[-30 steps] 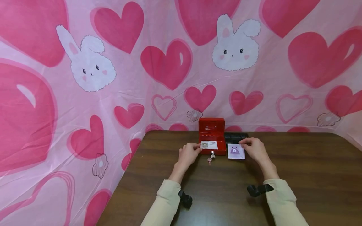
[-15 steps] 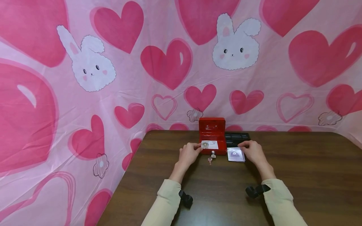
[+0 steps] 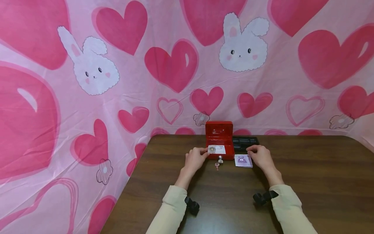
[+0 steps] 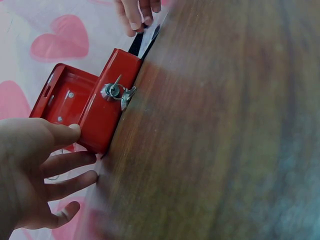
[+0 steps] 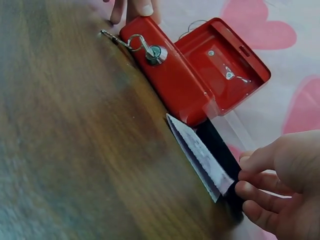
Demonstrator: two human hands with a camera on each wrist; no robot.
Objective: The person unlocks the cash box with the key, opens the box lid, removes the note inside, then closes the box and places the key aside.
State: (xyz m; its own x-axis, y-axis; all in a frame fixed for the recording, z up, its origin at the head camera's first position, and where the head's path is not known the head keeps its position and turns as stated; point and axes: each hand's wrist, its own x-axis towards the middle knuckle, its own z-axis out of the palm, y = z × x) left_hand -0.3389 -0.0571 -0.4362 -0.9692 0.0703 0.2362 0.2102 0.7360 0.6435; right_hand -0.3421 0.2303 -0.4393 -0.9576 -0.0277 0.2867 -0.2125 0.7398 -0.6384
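Note:
A red cash box (image 3: 211, 157) stands at the back of the table with its lid (image 3: 219, 128) raised. My left hand (image 3: 194, 161) holds the box at its front left corner, thumb on the rim and the other fingers down the side. A white card (image 3: 217, 149) with a round picture lies in the box. Keys (image 3: 217, 166) hang from the front lock. Right of the box, my right hand (image 3: 264, 161) pinches the far right edge of a small square plastic bag (image 3: 243, 160) with a purple monster print. Clear film (image 5: 240, 130) stands up behind the bag in the right wrist view.
A black compartment tray (image 3: 245, 142) lies behind the bag, beside the box. The brown wooden table (image 3: 222, 191) reaches back to a pink cloth (image 3: 175, 107) printed with hearts and rabbits. Black wrist cameras (image 3: 192, 206) sit on both sleeves.
The purple bag has come slightly toward me and looks flatter, showing more of the black tray behind it. My right hand has shifted slightly left; the left hand and cash box have stayed put.

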